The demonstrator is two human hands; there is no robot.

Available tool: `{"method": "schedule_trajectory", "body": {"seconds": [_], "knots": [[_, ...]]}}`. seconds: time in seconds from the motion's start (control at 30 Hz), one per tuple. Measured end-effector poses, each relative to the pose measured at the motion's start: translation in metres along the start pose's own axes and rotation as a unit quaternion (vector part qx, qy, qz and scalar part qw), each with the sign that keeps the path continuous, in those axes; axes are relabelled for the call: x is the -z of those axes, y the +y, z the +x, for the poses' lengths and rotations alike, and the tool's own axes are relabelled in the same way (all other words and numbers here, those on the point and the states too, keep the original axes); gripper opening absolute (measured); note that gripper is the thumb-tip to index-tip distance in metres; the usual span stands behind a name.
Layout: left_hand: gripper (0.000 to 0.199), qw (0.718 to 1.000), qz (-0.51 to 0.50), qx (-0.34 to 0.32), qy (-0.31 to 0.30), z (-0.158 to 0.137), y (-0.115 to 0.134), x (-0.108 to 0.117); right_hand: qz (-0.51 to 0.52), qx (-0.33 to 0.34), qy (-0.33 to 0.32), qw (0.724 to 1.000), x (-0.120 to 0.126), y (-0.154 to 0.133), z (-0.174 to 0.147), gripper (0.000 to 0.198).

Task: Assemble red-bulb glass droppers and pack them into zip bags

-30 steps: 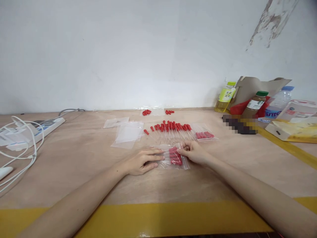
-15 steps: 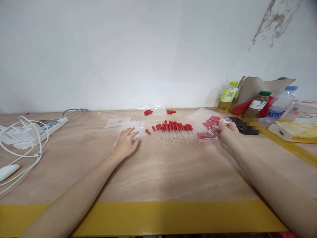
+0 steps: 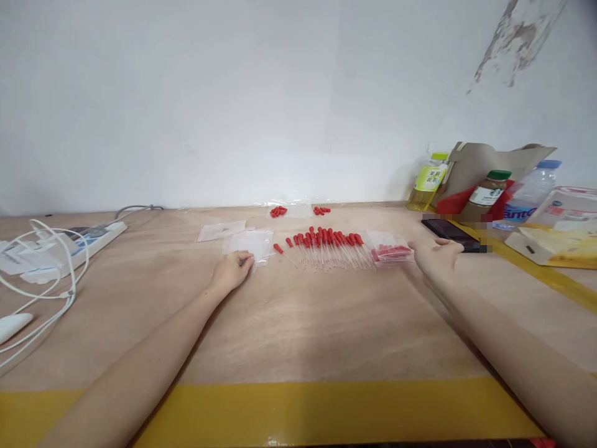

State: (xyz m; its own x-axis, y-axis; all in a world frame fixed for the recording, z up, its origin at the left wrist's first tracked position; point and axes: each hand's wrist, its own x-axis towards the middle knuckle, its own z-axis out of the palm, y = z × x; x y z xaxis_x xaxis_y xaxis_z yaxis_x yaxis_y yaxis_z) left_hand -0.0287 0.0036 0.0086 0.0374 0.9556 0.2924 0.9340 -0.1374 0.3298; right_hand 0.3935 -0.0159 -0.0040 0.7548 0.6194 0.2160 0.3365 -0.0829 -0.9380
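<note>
My left hand (image 3: pixel 233 269) rests on the table with its fingers curled in. Its fingertips meet the near edge of a flat clear zip bag (image 3: pixel 254 244), and what they hold, if anything, is hidden. At the right, my right hand (image 3: pixel 436 256) is closed, its fingertips at the right end of a clear plastic bag (image 3: pixel 390 250) with red pieces inside. Between my hands lies a row of droppers (image 3: pixel 326 242), with red bulbs at the far end and thin clear tubes pointing towards me.
Loose red bulbs (image 3: pixel 278 212) lie on clear film (image 3: pixel 298 210) by the wall. A phone (image 3: pixel 450 233), a yellow-capped bottle (image 3: pixel 426 183), a green-capped bottle (image 3: pixel 487 194) and a yellow packet (image 3: pixel 555 246) stand or lie at right. A power strip (image 3: pixel 100 249) and white cables (image 3: pixel 72 292) occupy the left.
The raised bag of red pieces at my right hand is no longer seen held up; the red pieces there now lie low. My left hand has drawn back slightly and its fingers have curled in.
</note>
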Motion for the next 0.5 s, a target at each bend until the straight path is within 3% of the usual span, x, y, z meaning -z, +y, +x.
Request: {"method": "schedule_trajectory", "body": {"seconds": [0.07, 0.13, 0.23, 0.33, 0.4, 0.5], "knots": [[0.025, 0.999, -0.014, 0.024, 0.026, 0.001, 0.0, 0.0, -0.061, 0.039, 0.066, 0.995, 0.003, -0.003, -0.004, 0.05], [0.025, 0.997, -0.033, 0.045, 0.056, 0.002, 0.0, 0.003, -0.077, 0.103, 0.065, 0.99, 0.003, -0.01, -0.011, 0.048], [0.028, 0.992, -0.07, 0.044, 0.096, 0.0, 0.002, 0.014, -0.069, 0.217, -0.019, 0.974, -0.002, -0.024, -0.023, 0.031], [0.027, 0.977, -0.17, -0.06, 0.114, -0.007, 0.009, 0.032, -0.099, 0.3, -0.162, 0.935, -0.014, -0.035, -0.032, 0.013], [0.026, 0.952, -0.247, -0.17, 0.054, -0.014, 0.016, 0.045, -0.133, 0.332, -0.242, 0.902, -0.027, -0.041, -0.037, 0.011], [0.021, 0.912, -0.28, -0.278, -0.11, -0.025, 0.027, 0.056, -0.151, 0.344, -0.302, 0.876, -0.05, -0.051, -0.045, 0.01]]}}
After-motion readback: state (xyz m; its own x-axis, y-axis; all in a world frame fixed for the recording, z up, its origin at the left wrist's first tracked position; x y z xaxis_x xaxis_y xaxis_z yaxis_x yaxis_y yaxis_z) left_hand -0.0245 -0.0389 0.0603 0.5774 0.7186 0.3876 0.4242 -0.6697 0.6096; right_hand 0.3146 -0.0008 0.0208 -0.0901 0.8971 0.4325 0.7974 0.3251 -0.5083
